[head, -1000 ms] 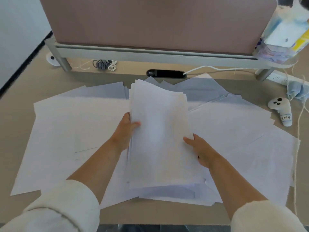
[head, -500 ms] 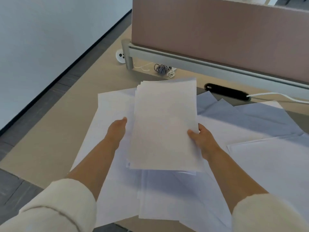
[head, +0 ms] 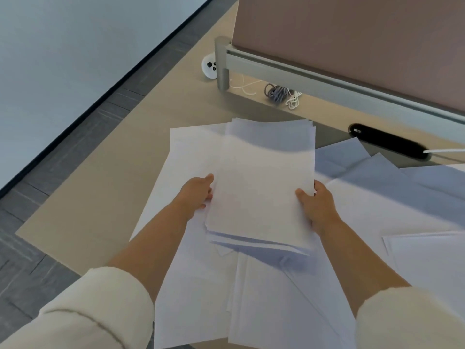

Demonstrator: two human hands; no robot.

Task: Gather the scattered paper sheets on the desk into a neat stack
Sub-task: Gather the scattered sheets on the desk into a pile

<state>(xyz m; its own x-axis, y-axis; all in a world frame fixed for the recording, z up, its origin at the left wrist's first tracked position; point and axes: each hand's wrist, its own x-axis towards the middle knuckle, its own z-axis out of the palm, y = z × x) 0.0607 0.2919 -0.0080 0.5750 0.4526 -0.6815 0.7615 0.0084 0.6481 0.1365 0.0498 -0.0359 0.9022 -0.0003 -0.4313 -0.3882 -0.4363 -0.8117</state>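
A stack of white paper sheets (head: 261, 182) is held a little above the desk, its edges slightly uneven at the near end. My left hand (head: 198, 195) grips its left edge and my right hand (head: 317, 205) grips its right edge, thumbs on top. Loose white sheets (head: 191, 152) lie flat underneath on the beige desk (head: 105, 192), and more loose sheets (head: 415, 202) spread to the right and toward me.
A brown partition panel on a grey metal rail (head: 327, 79) runs along the back. Below it lie a coiled grey cable (head: 276, 93), a white cord and a black cable slot (head: 387, 142). A white round object (head: 210, 66) sits by the rail post. The desk's left edge drops to a dark floor.
The held stack has shifted toward the desk's left side over the leftmost loose sheets, and my view has turned left with it. Both hands kept their grip.
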